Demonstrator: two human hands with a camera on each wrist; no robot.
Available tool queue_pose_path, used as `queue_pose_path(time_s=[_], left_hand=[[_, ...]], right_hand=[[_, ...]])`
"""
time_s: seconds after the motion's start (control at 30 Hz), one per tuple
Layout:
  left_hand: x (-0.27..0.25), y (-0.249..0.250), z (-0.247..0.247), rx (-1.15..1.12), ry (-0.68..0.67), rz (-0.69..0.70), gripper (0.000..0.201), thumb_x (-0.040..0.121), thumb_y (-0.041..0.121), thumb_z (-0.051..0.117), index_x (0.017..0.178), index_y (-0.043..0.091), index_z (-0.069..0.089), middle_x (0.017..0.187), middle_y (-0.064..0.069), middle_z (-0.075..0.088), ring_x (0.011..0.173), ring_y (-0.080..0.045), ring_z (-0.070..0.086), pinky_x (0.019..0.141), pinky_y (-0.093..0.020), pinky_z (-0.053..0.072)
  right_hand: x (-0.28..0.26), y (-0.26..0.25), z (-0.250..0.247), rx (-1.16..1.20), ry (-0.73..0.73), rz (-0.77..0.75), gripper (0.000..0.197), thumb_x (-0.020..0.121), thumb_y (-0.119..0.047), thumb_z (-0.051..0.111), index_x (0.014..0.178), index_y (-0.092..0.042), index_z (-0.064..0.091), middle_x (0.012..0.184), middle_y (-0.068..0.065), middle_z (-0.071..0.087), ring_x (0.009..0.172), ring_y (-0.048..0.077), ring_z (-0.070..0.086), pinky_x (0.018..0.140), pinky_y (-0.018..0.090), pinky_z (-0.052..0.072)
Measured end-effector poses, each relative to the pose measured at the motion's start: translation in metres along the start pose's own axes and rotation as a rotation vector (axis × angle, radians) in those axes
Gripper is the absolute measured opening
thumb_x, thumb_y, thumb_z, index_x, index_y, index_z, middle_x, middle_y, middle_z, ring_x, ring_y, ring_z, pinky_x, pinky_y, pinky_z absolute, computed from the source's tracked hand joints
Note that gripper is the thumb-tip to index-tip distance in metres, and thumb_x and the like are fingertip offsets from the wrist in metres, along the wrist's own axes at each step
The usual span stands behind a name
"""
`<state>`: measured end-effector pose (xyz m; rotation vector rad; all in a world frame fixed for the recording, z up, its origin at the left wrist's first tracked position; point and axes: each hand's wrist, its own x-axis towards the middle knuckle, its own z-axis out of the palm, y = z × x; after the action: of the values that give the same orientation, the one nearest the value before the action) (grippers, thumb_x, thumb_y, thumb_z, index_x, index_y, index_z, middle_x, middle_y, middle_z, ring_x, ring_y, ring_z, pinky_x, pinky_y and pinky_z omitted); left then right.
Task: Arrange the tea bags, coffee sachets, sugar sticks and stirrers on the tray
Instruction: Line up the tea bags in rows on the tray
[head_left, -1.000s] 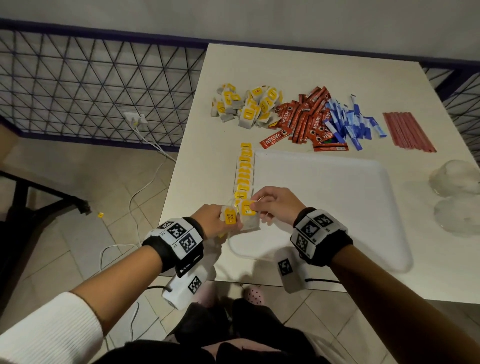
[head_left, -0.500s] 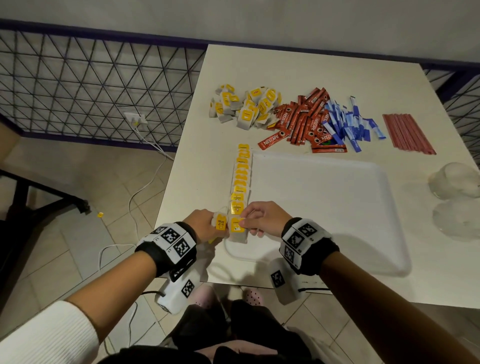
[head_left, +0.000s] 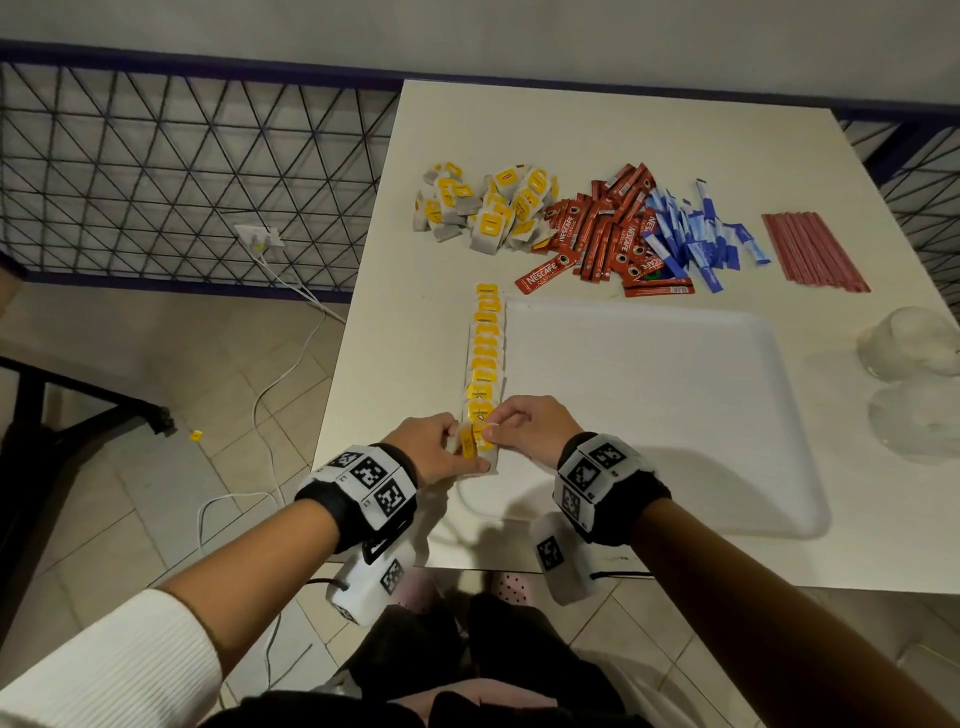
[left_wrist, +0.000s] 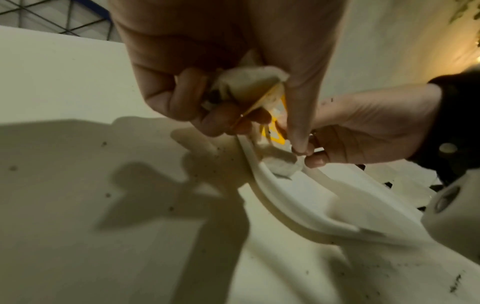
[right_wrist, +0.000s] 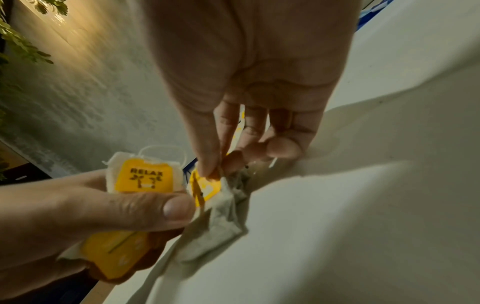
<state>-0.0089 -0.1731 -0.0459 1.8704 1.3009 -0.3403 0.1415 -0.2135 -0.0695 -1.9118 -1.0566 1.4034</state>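
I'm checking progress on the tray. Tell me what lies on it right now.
Only a row of tea bags lies along the left edge of the tray. Both hands cover its near end, where the right hand pinches one bag.

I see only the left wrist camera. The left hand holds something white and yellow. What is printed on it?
Observer: Right wrist view: the tea bag in the left hand has a yellow tag reading RELAX.
Operator: Is a row already laid?
Observer: Yes, head view: a row of tea bags runs along the tray's left edge.
Operator: What waits outside?
Observer: Coffee sachets, sugar sticks and stirrers lie on the table beyond the tray.
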Motion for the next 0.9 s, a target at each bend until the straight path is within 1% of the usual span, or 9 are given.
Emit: queue_pose_path(time_s=[0.07,0.17,0.23,0.33,0.47,0.57,0.67,0.77,0.9], left_hand=[[0.002,0.003,0.001,0.068,-0.015,0.02,0.039,0.076,0.049,0.069,0.08,0.02,0.042,0.075,0.005,0.047,0.081,-0.017,0.048,0.07,-0.025,0.035],[0.003,0.005,0.0,0.118,-0.022,0.041,0.043,0.077,0.046,0.07,0.1,0.015,0.051,0.09,0.001,0.052,0.084,-0.015,0.048,0.074,-0.024,0.038],[0.003,0.004,0.001,0.117,-0.015,0.048,0.047,0.077,0.045,0.071,0.108,0.013,0.054,0.096,0.0,0.055,0.088,-0.016,0.05,0.075,-0.023,0.038],[0.002,0.002,0.002,0.117,-0.019,0.058,0.049,0.077,0.044,0.071,0.111,0.013,0.054,0.104,-0.003,0.059,0.096,-0.018,0.054,0.077,-0.023,0.037],[0.001,-0.003,0.003,0.056,0.002,0.067,0.049,0.074,0.044,0.073,0.109,0.015,0.055,0.103,-0.002,0.06,0.101,-0.02,0.056,0.08,-0.025,0.041],[0.002,-0.004,0.002,0.042,0.013,0.073,0.048,0.074,0.043,0.074,0.108,0.013,0.056,0.105,-0.004,0.061,0.099,-0.02,0.056,0.084,-0.029,0.043],[0.002,-0.005,0.002,0.051,0.017,0.081,0.048,0.074,0.043,0.074,0.107,0.014,0.056,0.098,-0.001,0.058,0.091,-0.017,0.053,0.081,-0.028,0.041],[0.003,-0.005,0.001,0.031,0.03,0.074,0.048,0.073,0.043,0.074,0.105,0.013,0.056,0.098,-0.002,0.059,0.093,-0.02,0.055,0.084,-0.03,0.044],[0.003,-0.005,0.002,0.006,0.042,0.068,0.043,0.071,0.045,0.075,0.096,0.017,0.053,0.092,0.001,0.057,0.089,-0.019,0.055,0.081,-0.03,0.044]], right_hand=[[-0.001,0.0,-0.001,-0.004,0.002,-0.006,0.019,0.074,-0.016,0.075,0.065,-0.027,0.063,0.054,-0.009,0.057,0.077,0.022,0.06,0.091,0.049,0.05],[-0.005,-0.004,-0.002,-0.037,0.005,-0.017,0.019,0.074,-0.016,0.075,0.066,-0.027,0.062,0.05,-0.011,0.058,0.076,0.02,0.061,0.087,0.044,0.052],[-0.009,-0.009,-0.004,-0.06,-0.033,-0.015,0.016,0.077,-0.017,0.073,0.067,-0.024,0.061,0.056,-0.007,0.058,0.068,0.014,0.058,0.076,0.034,0.052],[-0.015,-0.017,-0.01,-0.045,-0.099,-0.013,0.018,0.079,-0.014,0.07,0.066,-0.022,0.06,0.057,-0.007,0.053,0.054,0.004,0.048,0.055,0.014,0.039],[-0.018,-0.021,-0.015,-0.026,-0.109,-0.03,0.022,0.08,-0.009,0.069,0.063,-0.02,0.059,0.055,-0.007,0.053,0.052,0.004,0.045,0.043,0.008,0.034],[-0.019,-0.021,-0.016,-0.026,-0.136,-0.031,0.021,0.08,-0.009,0.069,0.064,-0.019,0.059,0.058,0.001,0.054,0.054,0.008,0.046,0.046,0.012,0.037],[-0.016,-0.017,-0.015,-0.056,-0.11,-0.062,0.026,0.078,-0.008,0.069,0.06,-0.023,0.06,0.048,-0.013,0.056,0.058,0.006,0.048,0.06,0.017,0.04],[-0.014,-0.013,-0.014,-0.055,-0.097,-0.068,0.029,0.077,-0.006,0.069,0.057,-0.025,0.061,0.043,-0.017,0.055,0.056,0.004,0.048,0.062,0.019,0.039],[-0.014,-0.012,-0.013,-0.086,-0.058,-0.102,0.024,0.079,-0.012,0.07,0.061,-0.025,0.06,0.056,-0.012,0.055,0.059,0.004,0.047,0.064,0.019,0.04]])
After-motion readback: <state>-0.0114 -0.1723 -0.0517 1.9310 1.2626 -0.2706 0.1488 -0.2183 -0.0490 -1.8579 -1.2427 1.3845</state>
